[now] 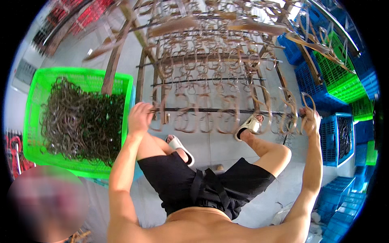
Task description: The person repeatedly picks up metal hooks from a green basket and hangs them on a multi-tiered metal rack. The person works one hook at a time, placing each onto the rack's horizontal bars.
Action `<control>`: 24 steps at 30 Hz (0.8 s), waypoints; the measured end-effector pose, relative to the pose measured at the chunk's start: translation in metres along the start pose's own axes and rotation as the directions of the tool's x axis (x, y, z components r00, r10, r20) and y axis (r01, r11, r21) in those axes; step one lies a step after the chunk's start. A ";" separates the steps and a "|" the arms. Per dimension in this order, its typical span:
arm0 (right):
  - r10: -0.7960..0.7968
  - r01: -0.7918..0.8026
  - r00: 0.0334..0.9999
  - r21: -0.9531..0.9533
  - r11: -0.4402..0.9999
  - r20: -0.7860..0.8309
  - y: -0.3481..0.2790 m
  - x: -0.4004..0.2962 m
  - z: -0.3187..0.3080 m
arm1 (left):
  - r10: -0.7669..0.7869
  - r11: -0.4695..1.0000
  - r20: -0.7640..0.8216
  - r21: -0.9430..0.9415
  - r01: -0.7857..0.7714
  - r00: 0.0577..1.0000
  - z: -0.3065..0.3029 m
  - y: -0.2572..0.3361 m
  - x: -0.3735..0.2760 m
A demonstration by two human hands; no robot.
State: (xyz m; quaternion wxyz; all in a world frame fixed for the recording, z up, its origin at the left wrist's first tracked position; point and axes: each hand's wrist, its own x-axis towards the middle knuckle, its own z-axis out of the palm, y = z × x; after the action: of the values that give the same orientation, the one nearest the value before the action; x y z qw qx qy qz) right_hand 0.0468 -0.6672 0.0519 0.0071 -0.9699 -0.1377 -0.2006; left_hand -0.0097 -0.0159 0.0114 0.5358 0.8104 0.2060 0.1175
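A long dark rod (212, 110) lies crosswise in front of me, level with my knees. At its left end, the fingers of my left hand (140, 118) are closed around it. My right hand (311, 121) grips the other end, where a thin curved brown band (309, 101) stands close to the fingers. Several blurred, C-shaped brown bands (267, 114) hang along the rod. Beyond it, more rods with similar hanging bands fill a wooden rack (139, 76). My fingers partly hide both rod ends.
To my left stands a bright green plastic basket (29, 121) holding a tangled heap of dark curved bands (79, 121). Blue crates (337, 191) and green crates (335, 73) are stacked at right. A blurred person (48, 203) is at lower left.
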 end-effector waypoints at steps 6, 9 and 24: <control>0.003 0.002 0.978 -0.023 1.000 0.211 0.001 -0.037 0.011 | 0.159 0.984 -0.091 0.094 -0.150 0.983 -0.003 -0.004 -0.035; 0.030 -0.007 0.971 -0.095 0.995 0.237 -0.008 -0.045 0.066 | 0.258 0.914 -0.239 0.374 -0.156 0.936 -0.033 -0.033 -0.059; 0.006 -0.042 0.856 0.058 0.997 0.517 -0.032 -0.011 0.190 | 0.416 0.486 -0.244 0.874 0.012 0.876 -0.066 -0.100 -0.057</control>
State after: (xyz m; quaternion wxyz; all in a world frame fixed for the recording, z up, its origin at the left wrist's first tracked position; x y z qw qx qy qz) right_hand 0.1021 -0.6260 -0.1282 0.0048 -0.9890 -0.1293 0.0718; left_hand -0.1081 0.0468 -0.0524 -0.0108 0.9391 0.2479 0.2378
